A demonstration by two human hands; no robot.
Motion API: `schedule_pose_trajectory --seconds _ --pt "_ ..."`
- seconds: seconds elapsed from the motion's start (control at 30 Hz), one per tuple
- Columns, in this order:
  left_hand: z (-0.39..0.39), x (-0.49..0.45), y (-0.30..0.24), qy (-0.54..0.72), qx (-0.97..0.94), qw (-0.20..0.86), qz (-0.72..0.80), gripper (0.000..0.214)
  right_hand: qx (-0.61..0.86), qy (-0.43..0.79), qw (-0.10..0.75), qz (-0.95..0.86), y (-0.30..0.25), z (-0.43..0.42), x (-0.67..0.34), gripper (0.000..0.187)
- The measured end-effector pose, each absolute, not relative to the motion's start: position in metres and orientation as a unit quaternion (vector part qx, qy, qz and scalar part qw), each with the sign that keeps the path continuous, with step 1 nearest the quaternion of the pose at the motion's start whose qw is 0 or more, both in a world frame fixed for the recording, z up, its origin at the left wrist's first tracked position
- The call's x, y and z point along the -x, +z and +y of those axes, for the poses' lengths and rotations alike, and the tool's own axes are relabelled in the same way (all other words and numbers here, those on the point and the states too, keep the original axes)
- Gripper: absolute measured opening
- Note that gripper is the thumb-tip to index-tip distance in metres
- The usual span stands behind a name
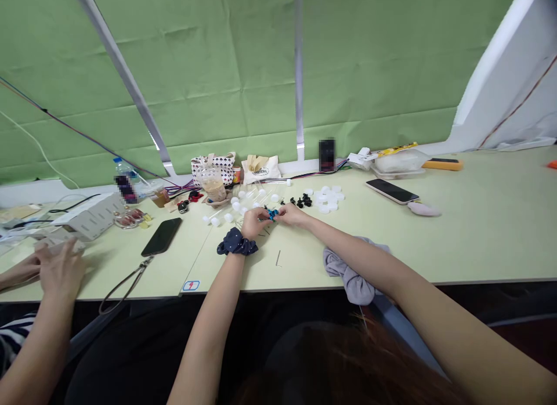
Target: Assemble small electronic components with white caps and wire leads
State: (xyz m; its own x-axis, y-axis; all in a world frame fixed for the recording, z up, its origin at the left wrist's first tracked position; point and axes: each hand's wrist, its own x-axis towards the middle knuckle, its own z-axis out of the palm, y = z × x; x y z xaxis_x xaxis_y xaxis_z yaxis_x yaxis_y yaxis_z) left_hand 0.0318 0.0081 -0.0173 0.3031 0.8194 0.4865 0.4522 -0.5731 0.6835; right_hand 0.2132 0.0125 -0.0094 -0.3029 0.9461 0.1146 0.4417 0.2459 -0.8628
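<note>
I see a small blue part (272,214) with a shiny, metallic-looking finish pinched between my left hand (255,221) and my right hand (292,214); its exact material I cannot tell. On my left wrist sits a dark navy cloth scrunchie (237,243), soft, gathered and matt. The pale green tabletop (478,231) looks smooth and matt, like laminate. A grey crumpled cloth (352,274) lies soft and wrinkled at the table's edge. The round white caps (327,198) look like smooth plastic with a faint sheen. The black smartphone (162,237) has a glossy glass face. The green backdrop sheet (217,74) is matt and creased.
</note>
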Motion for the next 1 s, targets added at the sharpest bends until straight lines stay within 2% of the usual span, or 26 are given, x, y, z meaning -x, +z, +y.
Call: schedule_pose_trajectory --seconds 0.1,0.3,0.43,0.53,0.6,0.8,1.0 --pt "0.009 -0.03 -0.019 0.401 -0.779 0.211 0.434 0.019 0.525 0.313 0.321 -0.723 -0.011 0.018 -0.215 0.011" --pt "0.008 -0.028 -0.019 0.37 -0.787 0.174 0.462 0.015 0.554 0.266 0.299 -0.73 -0.008 0.023 -0.219 0.019" --pt "0.008 -0.027 -0.019 0.362 -0.793 0.137 0.471 0.015 0.602 0.253 0.308 -0.692 -0.005 0.025 -0.225 0.011" --pt "0.01 -0.025 -0.021 0.371 -0.794 0.127 0.465 0.022 0.64 0.253 0.339 -0.642 -0.003 0.031 -0.232 0.006" --pt "0.01 -0.025 -0.021 0.378 -0.797 0.125 0.454 0.029 0.648 0.263 0.35 -0.623 -0.003 0.035 -0.237 0.01" --pt "0.009 -0.026 -0.017 0.362 -0.831 0.099 0.411 0.033 0.552 0.306 0.335 -0.7 -0.005 0.031 -0.231 0.032" --pt "0.005 -0.029 -0.014 0.358 -0.837 0.129 0.393 0.03 0.465 0.34 0.317 -0.754 -0.007 0.02 -0.218 0.029"
